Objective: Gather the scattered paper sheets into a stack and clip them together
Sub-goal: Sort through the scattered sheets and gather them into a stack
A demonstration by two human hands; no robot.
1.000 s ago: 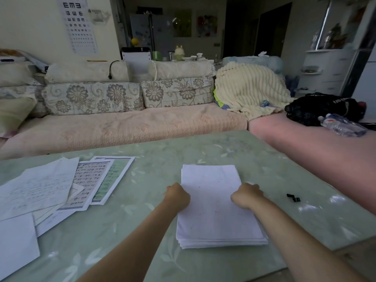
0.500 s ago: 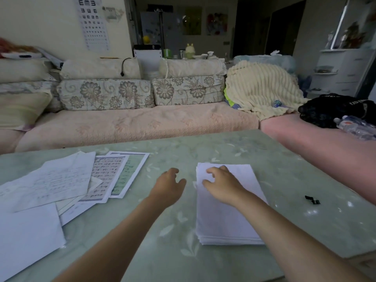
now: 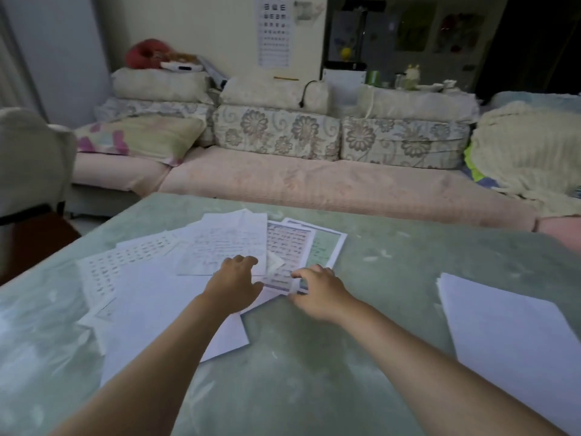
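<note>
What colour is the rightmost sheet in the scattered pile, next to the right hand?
The rightmost sheet is pale green, white-bordered; head view.

Home living room — floral-cushioned sofa (image 3: 283, 165) behind a green table (image 3: 314, 357), knit blanket (image 3: 528, 155) far right, eye chart (image 3: 274, 29) on wall.

The person appears as two hands and forearms only: the left hand (image 3: 234, 286) and right hand (image 3: 317, 291) are bare, and both slim forearms are uncovered down to the frame's lower edge (fingers too blurred for finer detail).
</note>
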